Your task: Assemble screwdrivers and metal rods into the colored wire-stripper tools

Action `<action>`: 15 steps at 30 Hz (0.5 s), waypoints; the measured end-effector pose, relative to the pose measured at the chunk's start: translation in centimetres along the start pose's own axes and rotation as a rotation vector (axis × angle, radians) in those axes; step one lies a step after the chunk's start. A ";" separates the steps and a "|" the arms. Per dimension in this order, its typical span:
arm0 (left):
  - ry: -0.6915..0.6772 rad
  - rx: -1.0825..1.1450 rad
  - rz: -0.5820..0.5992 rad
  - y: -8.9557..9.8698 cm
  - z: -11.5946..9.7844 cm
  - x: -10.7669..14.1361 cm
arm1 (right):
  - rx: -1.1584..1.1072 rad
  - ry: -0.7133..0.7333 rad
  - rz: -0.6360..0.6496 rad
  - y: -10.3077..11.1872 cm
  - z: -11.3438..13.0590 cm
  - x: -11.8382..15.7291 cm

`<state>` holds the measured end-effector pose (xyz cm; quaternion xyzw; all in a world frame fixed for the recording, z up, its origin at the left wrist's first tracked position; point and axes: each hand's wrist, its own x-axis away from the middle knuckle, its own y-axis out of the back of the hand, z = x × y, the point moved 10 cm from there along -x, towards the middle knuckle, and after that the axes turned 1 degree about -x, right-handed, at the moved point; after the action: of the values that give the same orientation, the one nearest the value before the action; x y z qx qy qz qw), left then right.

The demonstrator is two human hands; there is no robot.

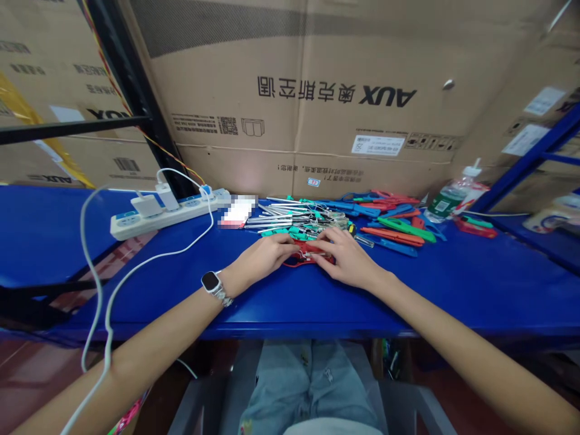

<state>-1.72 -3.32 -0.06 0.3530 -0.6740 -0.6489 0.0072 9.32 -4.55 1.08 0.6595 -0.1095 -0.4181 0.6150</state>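
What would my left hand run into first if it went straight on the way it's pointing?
Likely the red piece right by your left hand, then your right hand; depth is hard to judge.

Workshop: blue bench (408,296), parts (312,216), cartons (335,54)

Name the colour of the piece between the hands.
The piece is red, seen in the head view.

Power strip (185,209) at left (two white plugs (147,205) seated); inverted carton (299,139) at rear; bottle (446,198), upright, right.
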 end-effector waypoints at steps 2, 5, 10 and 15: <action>0.009 0.021 0.000 -0.3 0.3 0.0 | -0.087 -0.022 -0.023 0.0 0.1 -0.9; 0.049 0.043 0.006 -0.6 0.9 0.1 | -0.204 -0.086 0.012 -1.2 -0.2 -2.2; 0.122 0.098 0.041 -0.4 1.6 0.4 | -0.311 -0.148 0.028 -2.6 -0.8 -2.6; 0.126 0.119 0.123 -0.5 1.8 1.0 | -0.276 -0.113 0.018 -2.7 -0.6 -2.0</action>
<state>-3.07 -2.20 -1.17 0.3508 -0.7299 -0.5827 0.0683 7.48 -2.22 -0.62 0.5430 -0.0913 -0.4604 0.6963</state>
